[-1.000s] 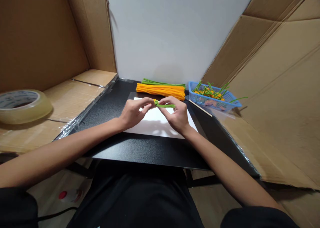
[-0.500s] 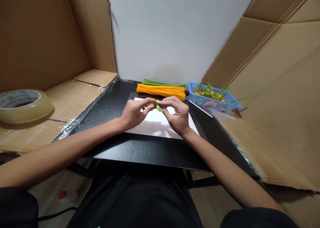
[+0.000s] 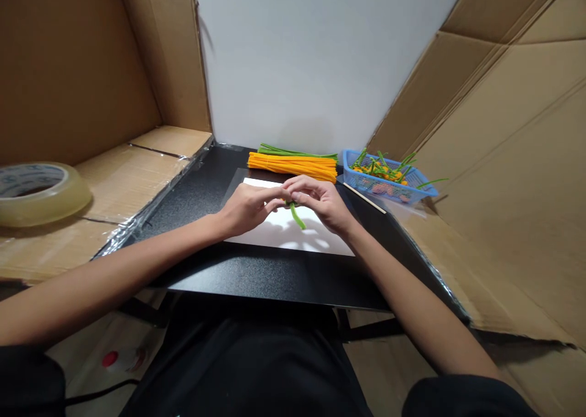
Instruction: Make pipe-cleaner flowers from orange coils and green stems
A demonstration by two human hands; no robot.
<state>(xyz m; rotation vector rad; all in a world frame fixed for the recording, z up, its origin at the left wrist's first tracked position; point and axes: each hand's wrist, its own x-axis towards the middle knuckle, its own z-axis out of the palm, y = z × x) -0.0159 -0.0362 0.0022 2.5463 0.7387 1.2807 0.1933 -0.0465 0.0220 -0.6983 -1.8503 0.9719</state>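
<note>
Between my hands, above a white sheet of paper (image 3: 260, 237), is a green pipe cleaner (image 3: 298, 217) whose free end hangs down toward me. A bit of orange shows where my fingers meet, mostly hidden by them. My left hand (image 3: 251, 209) is closed, its thumb and index finger pinching the piece from the left. My right hand (image 3: 323, 202) is closed too, its fingertips curled over the same spot from the right and touching the left fingers. Behind them lie a bundle of orange pipe cleaners (image 3: 293, 165) and some green pipe cleaners (image 3: 274, 149).
A blue plastic basket (image 3: 423, 191) at the right holds several orange and green pieces. Beside it lies a thin pale stick (image 3: 364, 197). A large tape roll (image 3: 68, 197) rests on cardboard at the left. Cardboard walls flank the black table (image 3: 220, 276); a red-capped bottle (image 3: 121, 359) is below.
The green end now hangs longer and points down to the right. My right hand has turned over and closed in against my left fingers.
</note>
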